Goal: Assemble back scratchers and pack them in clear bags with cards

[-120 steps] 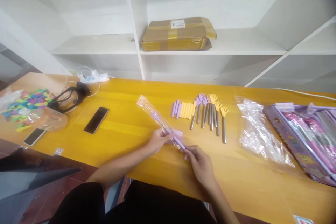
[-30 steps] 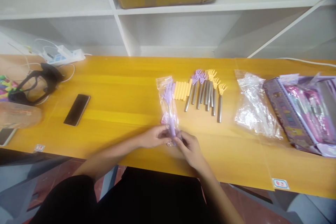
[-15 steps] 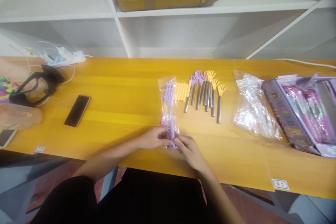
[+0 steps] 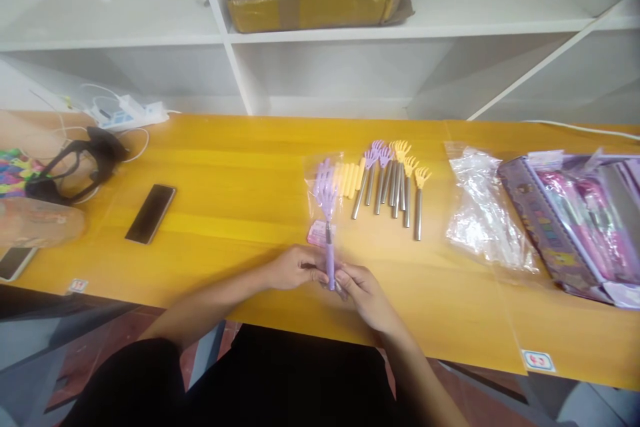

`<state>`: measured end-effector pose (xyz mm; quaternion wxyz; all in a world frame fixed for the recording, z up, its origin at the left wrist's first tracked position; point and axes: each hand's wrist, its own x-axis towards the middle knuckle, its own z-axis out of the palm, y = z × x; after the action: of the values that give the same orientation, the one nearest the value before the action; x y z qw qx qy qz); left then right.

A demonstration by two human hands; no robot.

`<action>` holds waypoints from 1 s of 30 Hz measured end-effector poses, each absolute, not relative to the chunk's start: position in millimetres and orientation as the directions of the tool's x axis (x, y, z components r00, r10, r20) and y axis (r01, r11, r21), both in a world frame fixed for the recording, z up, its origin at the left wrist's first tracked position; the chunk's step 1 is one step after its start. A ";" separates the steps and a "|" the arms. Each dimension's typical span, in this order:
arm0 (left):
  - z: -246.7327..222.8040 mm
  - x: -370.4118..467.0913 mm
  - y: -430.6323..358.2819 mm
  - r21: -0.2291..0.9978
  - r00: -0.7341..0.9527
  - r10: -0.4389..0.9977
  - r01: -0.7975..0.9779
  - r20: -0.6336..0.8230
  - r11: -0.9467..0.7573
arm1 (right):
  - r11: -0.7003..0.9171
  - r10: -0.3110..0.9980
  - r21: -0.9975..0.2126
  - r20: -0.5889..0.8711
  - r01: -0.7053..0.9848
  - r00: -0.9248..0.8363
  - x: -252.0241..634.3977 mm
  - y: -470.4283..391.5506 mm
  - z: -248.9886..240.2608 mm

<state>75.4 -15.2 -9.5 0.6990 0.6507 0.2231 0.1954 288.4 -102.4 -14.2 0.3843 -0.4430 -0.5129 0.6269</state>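
A purple back scratcher (image 4: 327, 197) lies inside a clear plastic bag (image 4: 311, 177), claw end pointing away from me. My left hand (image 4: 295, 268) is closed on the bag's near end, left of the purple handle. From the other side my right hand (image 4: 363, 290) pinches the bag and the handle's end. Beyond the bag are several yellow handle tubes (image 4: 350, 177), side by side. To their right lie several metal-shafted scratcher heads (image 4: 397, 173) with purple or yellow claws. A small pink card (image 4: 319, 233) shows just beyond my hands; whether it is in the bag I cannot tell.
At right lie clear plastic bags (image 4: 483, 213) and an open purple box (image 4: 545, 227) with pink packaged items. A dark phone (image 4: 151, 213), a black strap-like object (image 4: 85, 167) and a power strip (image 4: 135, 117) are at left. Another person's arm (image 4: 25, 130) reaches in there.
The back scratcher looks slightly tilted up toward me, its claw end nearer the camera, and more of the pink card shows. Both hands keep hold. The whole view has shifted slightly.
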 end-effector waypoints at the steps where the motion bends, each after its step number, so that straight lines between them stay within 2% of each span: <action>1: -9.3 75.4 -14.9 0.998 0.826 0.562 0.013 -0.047 0.064 | -0.173 0.936 -0.984 -0.155 -0.030 -0.316 288.1 -102.8 -14.4; 5: -2.6 73.1 -12.6 0.999 0.824 0.565 0.021 -0.037 0.035 | -0.142 0.951 -0.990 -0.132 -0.013 -0.281 286.0 -104.6 -16.9; 8: 5.3 69.4 -9.9 0.996 0.821 0.566 0.092 -0.079 0.005 | -0.080 0.965 -0.993 -0.098 0.085 -0.242 284.6 -104.5 -18.1; 11: 6.0 67.4 -7.0 0.997 0.777 0.628 0.076 -0.052 -0.012 | -0.008 0.966 -0.980 -0.060 0.200 -0.253 284.0 -103.3 -17.2; 13: 1.1 67.6 -5.1 0.998 0.679 0.731 0.033 -0.068 0.061 | 0.021 0.958 -0.966 -0.054 0.259 -0.282 283.7 -102.5 -16.0; 15: -5.7 68.4 -2.6 0.981 0.550 0.819 0.002 -0.163 0.194 | 0.034 0.950 -0.951 -0.065 0.308 -0.305 283.0 -102.2 -14.5; 18: -13.7 68.5 4.2 0.955 0.391 0.887 -0.058 -0.245 0.289 | 0.067 0.938 -0.920 -0.073 0.386 -0.338 279.9 -102.4 -11.3; 23: -21.1 64.2 22.3 0.946 0.227 0.952 -0.200 -0.207 0.254 | 0.186 0.902 -0.825 -0.073 0.534 -0.426 273.2 -103.3 1.4; 26: -25.6 59.3 33.5 0.946 0.111 0.976 -0.246 -0.187 0.210 | 0.219 0.865 -0.806 -0.101 0.549 -0.492 282.0 -97.4 12.5; 28: -27.3 55.2 39.5 0.959 0.052 0.985 -0.224 -0.164 0.172 | 0.210 0.861 -0.801 -0.120 0.561 -0.494 296.0 -86.6 19.2; 30: -27.2 51.6 43.8 0.982 0.025 0.994 -0.153 -0.111 0.113 | 0.211 0.902 -0.762 -0.089 0.612 -0.422 311.7 -70.8 22.9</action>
<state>51.6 43.8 -27.2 0.5686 0.4348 0.4830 0.5042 311.7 -70.8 22.9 0.1922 -0.5020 -0.7541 0.3774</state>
